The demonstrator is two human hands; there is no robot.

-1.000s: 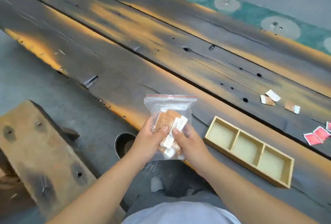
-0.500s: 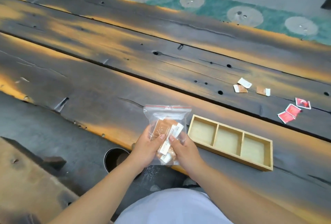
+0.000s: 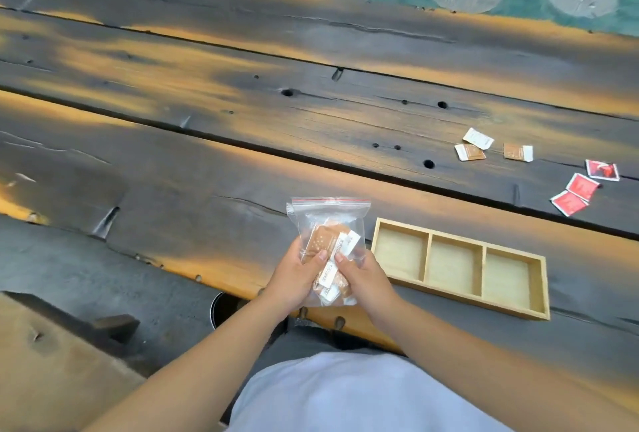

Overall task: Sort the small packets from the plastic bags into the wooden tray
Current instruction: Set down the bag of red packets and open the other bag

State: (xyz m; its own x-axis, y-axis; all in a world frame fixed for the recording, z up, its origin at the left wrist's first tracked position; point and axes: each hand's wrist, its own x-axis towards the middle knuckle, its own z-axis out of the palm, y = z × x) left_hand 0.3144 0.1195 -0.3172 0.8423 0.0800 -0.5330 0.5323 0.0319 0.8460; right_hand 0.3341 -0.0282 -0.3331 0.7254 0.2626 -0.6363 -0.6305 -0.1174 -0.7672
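Observation:
I hold a clear zip plastic bag (image 3: pixel 330 220) upright over the table's near edge; its red-lined zip top looks closed. Inside are several brown-and-white small packets (image 3: pixel 326 241). My left hand (image 3: pixel 297 276) grips the bag's left side and my right hand (image 3: pixel 363 276) grips its right side, thumbs pressed on the front. Just right of the bag lies the wooden tray (image 3: pixel 428 267) with three compartments, all bare. Loose brown-and-white packets (image 3: pixel 473 146) and red packets (image 3: pixel 582 188) lie farther right on the table.
The dark plank table (image 3: pixel 242 127) stretches wide, with holes and gaps between boards. A dark round container (image 3: pixel 221 307) sits below the table edge by my left forearm. A wooden bench (image 3: pixel 52 362) stands at lower left.
The view has shifted left and forward, so the tray and loose packets sit further right-centre. Both hands keep the same grip on the bag.

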